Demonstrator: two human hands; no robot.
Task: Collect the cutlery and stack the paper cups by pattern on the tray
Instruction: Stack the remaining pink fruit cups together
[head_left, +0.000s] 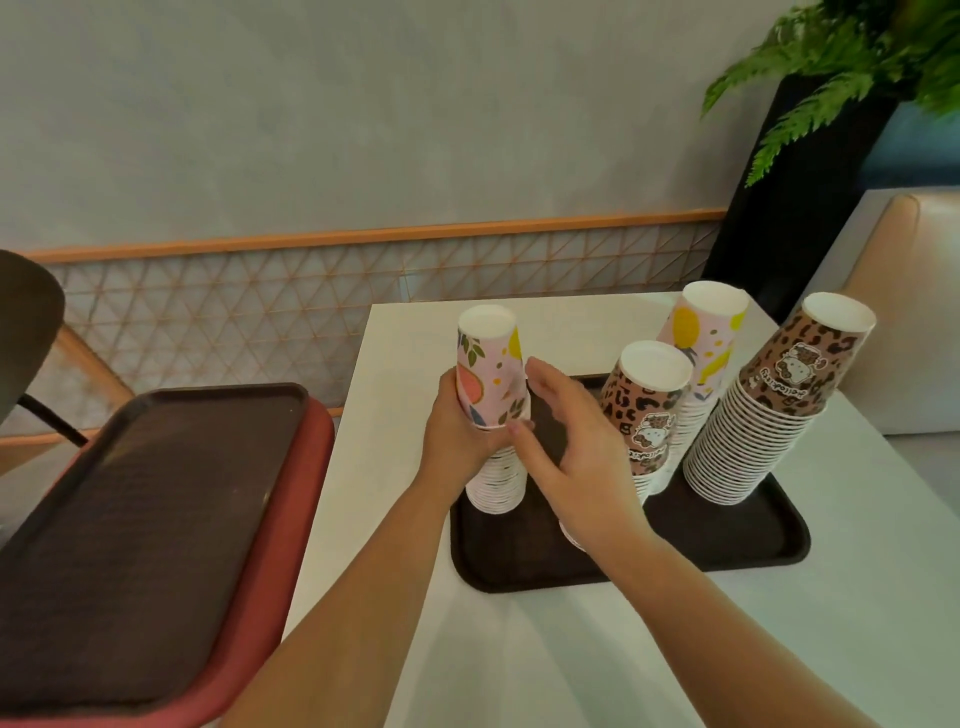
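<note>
A dark brown tray (727, 551) lies on the white table (571, 649). On it stand upside-down stacks of paper cups: a pink fruit-pattern stack (491, 379) at the left, a leopard-pattern stack (644, 410) in the middle, a second fruit-pattern stack (701, 348) behind it, and a tall leopard-pattern stack (769, 410) at the right. My left hand (457, 441) grips the left fruit-pattern stack from its left side. My right hand (576, 447) hovers beside that stack with fingers straight, holding nothing. No cutlery is in view.
A second dark tray (130, 545) rests on a red chair (291, 519) left of the table. A wall with a lattice panel runs behind. A black planter with a fern (831, 93) and a beige seat stand at the right.
</note>
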